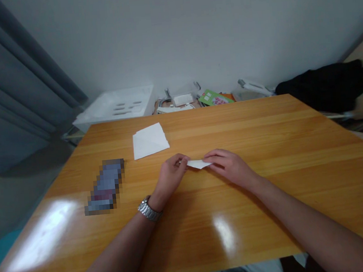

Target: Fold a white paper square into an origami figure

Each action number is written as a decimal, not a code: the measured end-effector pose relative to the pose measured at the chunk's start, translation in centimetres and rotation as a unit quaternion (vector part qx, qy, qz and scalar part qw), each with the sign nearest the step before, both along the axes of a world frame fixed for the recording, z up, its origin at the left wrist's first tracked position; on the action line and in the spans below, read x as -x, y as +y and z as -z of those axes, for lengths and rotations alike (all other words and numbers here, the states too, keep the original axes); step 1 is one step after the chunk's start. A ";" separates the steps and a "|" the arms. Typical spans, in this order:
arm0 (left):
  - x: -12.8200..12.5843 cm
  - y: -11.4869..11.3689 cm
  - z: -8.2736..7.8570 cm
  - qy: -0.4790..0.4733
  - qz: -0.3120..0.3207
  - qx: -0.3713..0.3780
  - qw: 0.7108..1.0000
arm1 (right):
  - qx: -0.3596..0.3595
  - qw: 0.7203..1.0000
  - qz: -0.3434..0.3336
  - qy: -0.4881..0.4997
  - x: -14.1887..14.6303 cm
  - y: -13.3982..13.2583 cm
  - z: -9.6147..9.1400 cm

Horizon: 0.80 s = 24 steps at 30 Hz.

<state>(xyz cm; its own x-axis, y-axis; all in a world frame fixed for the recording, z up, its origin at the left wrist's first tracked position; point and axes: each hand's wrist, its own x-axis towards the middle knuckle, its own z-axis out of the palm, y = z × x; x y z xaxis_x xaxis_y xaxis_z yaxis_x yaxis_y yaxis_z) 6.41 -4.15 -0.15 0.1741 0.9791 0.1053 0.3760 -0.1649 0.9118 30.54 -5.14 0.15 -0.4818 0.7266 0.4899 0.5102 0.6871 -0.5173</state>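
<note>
My left hand (171, 173) and my right hand (227, 166) meet near the middle of a wooden table (265, 145). Between them they pinch a small folded white paper (198, 164), the left hand at its left end and the right hand at its right end. Both hands have their fingers closed on it. A metal watch (149, 210) sits on my left wrist. A larger folded white sheet (149, 141) lies flat farther back and to the left, apart from both hands.
A blurred dark oblong object (106, 186) lies on the table's left part. Behind the table stand a white plastic bin (115, 105), clutter with a green packet (213, 98) and a black bundle (326, 85) at the right. Grey curtain (9, 92) hangs at the left.
</note>
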 end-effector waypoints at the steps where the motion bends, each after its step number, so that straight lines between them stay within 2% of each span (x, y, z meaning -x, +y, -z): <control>1: 0.1 0.0 0.0 0.018 -0.001 -0.017 1.000 | 0.013 1.000 0.001 0.010 0.0 0.0 -0.1; 10: 0.0 -0.2 -1.0 0.100 0.009 -0.186 0.977 | 0.143 0.987 0.063 0.045 0.1 -0.3 -0.4; 13: -0.1 -0.4 -1.4 0.123 0.020 -0.217 0.968 | 0.174 0.979 0.074 0.073 0.1 -0.2 -0.1; 19: -0.3 -0.6 -0.8 0.163 0.096 -0.234 0.954 | 0.179 0.979 0.085 0.051 -0.1 0.0 0.1; 24: -0.3 -0.7 -0.1 0.213 0.172 -0.246 0.930 | 0.129 0.987 0.096 -0.010 -0.3 0.3 0.4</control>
<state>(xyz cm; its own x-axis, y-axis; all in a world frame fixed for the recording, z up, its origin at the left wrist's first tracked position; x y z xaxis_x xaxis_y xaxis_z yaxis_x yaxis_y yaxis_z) 6.71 -4.82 -0.06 0.5959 0.7100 0.3753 0.5341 -0.6993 0.4751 30.85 -4.81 -0.30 -0.3297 0.9051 0.2686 0.6299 0.4228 -0.6515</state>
